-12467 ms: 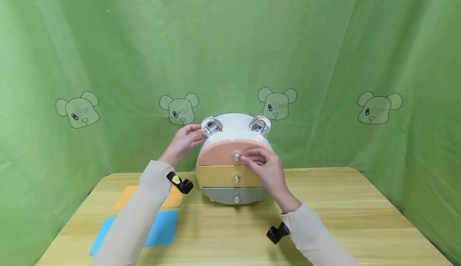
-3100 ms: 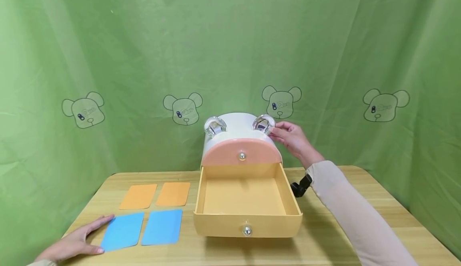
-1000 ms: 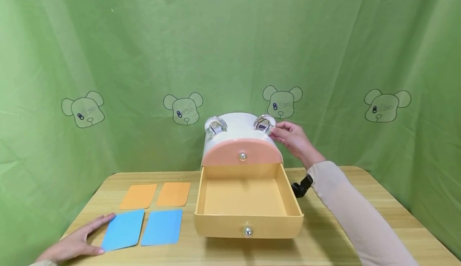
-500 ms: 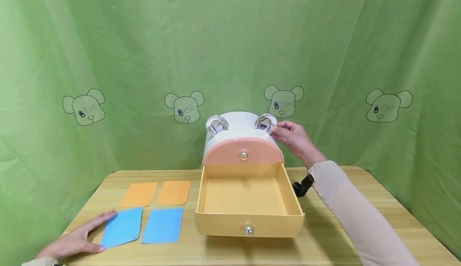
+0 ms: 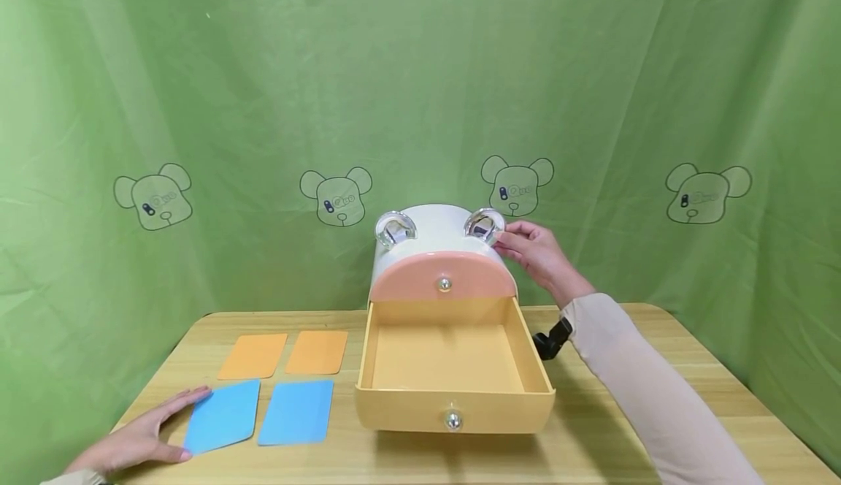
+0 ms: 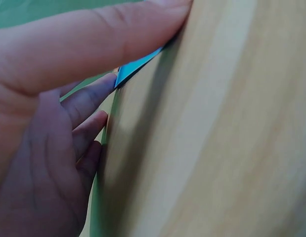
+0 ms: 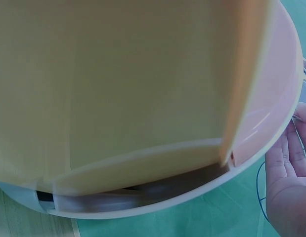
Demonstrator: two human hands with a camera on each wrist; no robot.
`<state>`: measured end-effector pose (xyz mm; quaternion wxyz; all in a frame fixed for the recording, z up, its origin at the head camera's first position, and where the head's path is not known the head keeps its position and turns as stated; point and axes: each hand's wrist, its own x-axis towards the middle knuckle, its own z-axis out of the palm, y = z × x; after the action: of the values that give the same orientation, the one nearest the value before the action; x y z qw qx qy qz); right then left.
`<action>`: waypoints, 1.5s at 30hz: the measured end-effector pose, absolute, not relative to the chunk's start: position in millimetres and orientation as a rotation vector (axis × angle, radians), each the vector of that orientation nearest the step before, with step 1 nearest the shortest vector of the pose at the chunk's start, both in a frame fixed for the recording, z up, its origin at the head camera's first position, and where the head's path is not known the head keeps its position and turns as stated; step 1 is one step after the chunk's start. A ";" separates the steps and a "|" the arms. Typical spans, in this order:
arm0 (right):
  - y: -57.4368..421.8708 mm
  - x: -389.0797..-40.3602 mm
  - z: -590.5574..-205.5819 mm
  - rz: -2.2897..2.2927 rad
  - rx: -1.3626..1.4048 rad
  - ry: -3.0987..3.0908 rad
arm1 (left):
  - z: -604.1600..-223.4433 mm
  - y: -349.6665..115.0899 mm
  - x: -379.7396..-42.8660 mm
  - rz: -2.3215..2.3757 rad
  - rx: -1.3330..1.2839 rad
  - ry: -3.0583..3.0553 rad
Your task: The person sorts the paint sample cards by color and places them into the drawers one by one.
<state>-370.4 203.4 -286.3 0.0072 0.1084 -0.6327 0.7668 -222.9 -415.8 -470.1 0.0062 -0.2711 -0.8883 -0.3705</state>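
In the head view a drawer box point(image 5: 434, 223) stands on the table with a white top, silver ears and a shut pink drawer point(image 5: 414, 277). Its yellow drawer point(image 5: 453, 357) is pulled out and holds nothing. My right hand point(image 5: 535, 255) pinches the right ear point(image 5: 485, 225), thumb in front, other fingers behind. On the left, my left hand point(image 5: 141, 434) holds a blue card point(image 5: 226, 415) by its left edge, thumb at the near corner and index finger at the far one. The card looks slightly bent. In the left wrist view only a blue sliver point(image 6: 138, 66) of it shows.
A second blue card point(image 5: 297, 412) lies to the right of the held one. Two orange cards, a left one point(image 5: 253, 356) and a right one point(image 5: 317, 352), lie behind them. A green curtain point(image 5: 420, 105) hangs around the wooden table point(image 5: 624, 368).
Since the oldest frame, the yellow drawer has come out; my left hand went from the left ear to the blue card, my right from the pink drawer's knob to the right ear. Lately the card shifted slightly.
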 end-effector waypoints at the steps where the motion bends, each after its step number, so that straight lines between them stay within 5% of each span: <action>1: 203.6 -370.5 -286.6 2.402 0.346 -1.975 | -470.0 -415.7 -222.9 -1.169 -0.847 -2.776; 31: 201.9 -369.5 -287.6 2.384 0.305 -2.000 | -454.0 -405.8 -218.5 -1.002 -0.617 -2.825; 45: 201.8 -368.9 -286.8 2.418 0.354 -1.954 | -402.8 -369.7 -219.1 -0.793 -0.874 -2.654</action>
<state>-368.9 201.8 -286.8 0.0062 0.1131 -0.6244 0.7729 -219.1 -369.7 -402.8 0.1182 -0.2988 -0.9073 -0.2712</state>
